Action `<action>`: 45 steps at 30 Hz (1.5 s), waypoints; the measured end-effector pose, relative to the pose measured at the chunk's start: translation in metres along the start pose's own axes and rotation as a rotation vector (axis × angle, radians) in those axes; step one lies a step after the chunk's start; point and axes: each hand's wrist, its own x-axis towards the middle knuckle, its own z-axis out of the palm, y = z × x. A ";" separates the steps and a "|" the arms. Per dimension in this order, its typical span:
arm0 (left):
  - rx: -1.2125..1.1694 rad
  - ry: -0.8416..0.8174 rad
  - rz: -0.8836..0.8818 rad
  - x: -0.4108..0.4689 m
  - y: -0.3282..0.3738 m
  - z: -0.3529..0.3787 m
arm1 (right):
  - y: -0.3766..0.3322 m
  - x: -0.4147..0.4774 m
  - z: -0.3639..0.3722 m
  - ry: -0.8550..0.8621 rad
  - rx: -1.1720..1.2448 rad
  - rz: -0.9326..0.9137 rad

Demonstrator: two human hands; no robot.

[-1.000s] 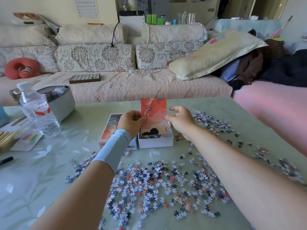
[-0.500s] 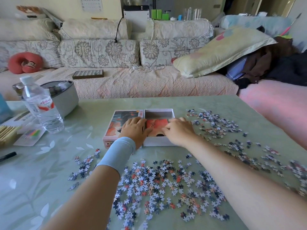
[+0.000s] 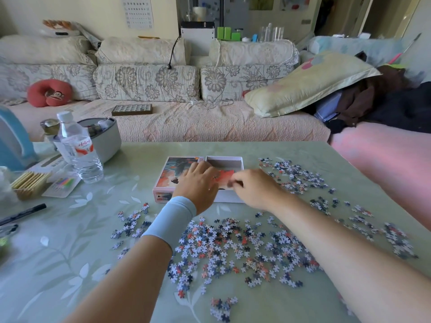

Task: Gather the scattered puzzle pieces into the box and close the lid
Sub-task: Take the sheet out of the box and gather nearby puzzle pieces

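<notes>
Hiding the red card (image 3: 225, 177) in the box (image 3: 224, 161), left hand (image 3: 198, 184) lies flat; right hand (image 3: 255, 188) blurred, grip unclear.

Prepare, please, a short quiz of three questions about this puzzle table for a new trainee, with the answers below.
1. True or false: the lid is closed on the box.
2. Where do most of the puzzle pieces lie? A) in the box B) on the table C) on the lid
3. Fill in: as the camera sees it, the water bottle stands to the ____ of the box.

Key
1. False: the lid lies picture side up beside the open box.
2. B
3. left
</notes>
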 end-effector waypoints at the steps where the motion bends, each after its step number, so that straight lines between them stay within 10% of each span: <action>1: -0.011 -0.003 0.021 -0.006 0.006 -0.004 | -0.005 -0.008 0.000 -0.088 -0.022 -0.008; 12: 0.061 -0.777 -0.153 -0.074 0.024 -0.022 | -0.029 -0.055 0.026 -0.572 -0.150 0.135; 25: 0.149 -0.786 -0.155 -0.073 0.034 -0.028 | -0.022 -0.061 0.013 -0.553 -0.101 0.276; 45: -0.330 -0.577 -0.306 -0.054 0.025 -0.026 | -0.029 -0.032 0.030 -0.358 0.291 0.282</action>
